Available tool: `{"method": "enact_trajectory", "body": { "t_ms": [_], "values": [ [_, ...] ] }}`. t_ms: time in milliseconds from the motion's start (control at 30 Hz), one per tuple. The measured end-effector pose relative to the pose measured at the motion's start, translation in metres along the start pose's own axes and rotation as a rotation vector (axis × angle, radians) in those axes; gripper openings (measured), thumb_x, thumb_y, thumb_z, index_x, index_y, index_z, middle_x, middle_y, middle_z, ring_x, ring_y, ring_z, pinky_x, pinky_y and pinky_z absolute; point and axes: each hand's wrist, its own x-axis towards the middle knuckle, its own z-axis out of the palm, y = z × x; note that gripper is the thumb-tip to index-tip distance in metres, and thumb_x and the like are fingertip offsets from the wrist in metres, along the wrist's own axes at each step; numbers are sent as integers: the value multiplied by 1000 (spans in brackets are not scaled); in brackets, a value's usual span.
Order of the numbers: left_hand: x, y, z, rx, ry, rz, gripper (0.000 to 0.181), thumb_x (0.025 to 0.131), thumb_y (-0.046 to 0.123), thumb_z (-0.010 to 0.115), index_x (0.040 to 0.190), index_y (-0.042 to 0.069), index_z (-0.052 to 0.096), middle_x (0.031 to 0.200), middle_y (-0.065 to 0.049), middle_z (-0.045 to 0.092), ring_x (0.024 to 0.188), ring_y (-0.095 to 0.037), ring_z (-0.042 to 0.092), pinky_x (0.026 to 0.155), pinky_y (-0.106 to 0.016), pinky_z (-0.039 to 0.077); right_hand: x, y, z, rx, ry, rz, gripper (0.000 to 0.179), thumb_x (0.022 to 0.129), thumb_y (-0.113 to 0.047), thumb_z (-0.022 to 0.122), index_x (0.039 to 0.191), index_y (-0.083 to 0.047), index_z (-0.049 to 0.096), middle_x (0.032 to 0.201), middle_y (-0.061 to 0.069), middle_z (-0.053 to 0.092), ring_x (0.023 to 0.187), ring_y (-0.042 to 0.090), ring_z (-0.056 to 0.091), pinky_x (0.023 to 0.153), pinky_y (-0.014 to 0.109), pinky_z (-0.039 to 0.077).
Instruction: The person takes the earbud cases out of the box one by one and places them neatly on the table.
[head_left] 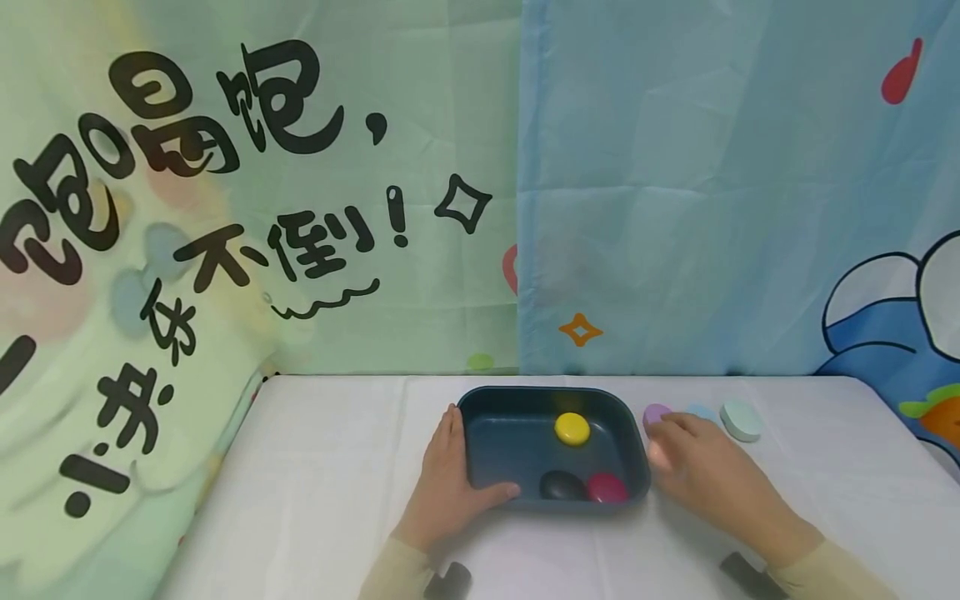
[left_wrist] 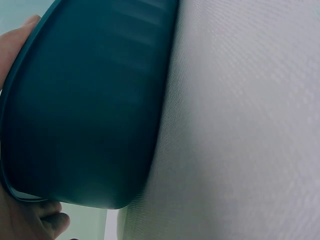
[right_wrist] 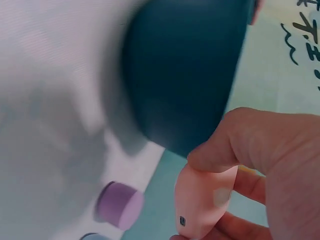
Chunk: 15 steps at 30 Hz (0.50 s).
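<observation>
My left hand (head_left: 450,487) grips the left end of a dark blue rectangular tray (head_left: 504,446), its thumb on the near rim and its fingers along the left side. Inside lie a yellow rounded piece (head_left: 572,429) towards the back, and a black piece (head_left: 562,485) beside a red one (head_left: 607,488) at the near wall. Just right of the tray, my right hand (head_left: 708,475) pinches a smooth pink rounded piece (right_wrist: 202,200) bearing a small dark square mark. In the head view the fingers mostly hide this piece.
Behind my right hand stand a purple disc (head_left: 656,413), a light blue disc (head_left: 703,412) partly hidden, and a pale mint disc (head_left: 742,421). White cloth (head_left: 322,467) covers the table. Printed curtains (head_left: 420,292) hang along its back edge.
</observation>
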Motion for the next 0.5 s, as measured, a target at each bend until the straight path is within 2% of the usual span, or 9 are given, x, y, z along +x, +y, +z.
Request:
{"method": "enact_trajectory", "body": {
  "t_ms": [100, 333, 500],
  "values": [
    [0, -1, 1, 1, 2, -2, 126, 77, 63, 78, 160, -1, 8, 166, -21, 8, 152, -37, 11, 118, -56, 23, -4, 5, 4, -17, -11, -18, 30, 80, -10, 80, 106, -1, 70, 107, 21, 67, 97, 38, 65, 84, 55, 55],
    [0, -1, 1, 1, 2, -3, 126, 77, 63, 77, 160, -1, 8, 167, -21, 8, 153, -36, 10, 119, -55, 22, -9, 11, 7, -18, -145, 19, 33, 81, -11, 83, 109, -2, 69, 111, 19, 67, 99, 36, 65, 85, 54, 55],
    [-1, 2, -1, 6, -5, -7, 126, 77, 63, 77, 160, -1, 7, 167, -20, 7, 153, -35, 10, 120, -53, 21, -9, 16, 11, -30, -203, 22, 34, 82, -11, 82, 113, -3, 69, 112, 16, 68, 102, 35, 65, 88, 54, 54]
  ]
}}
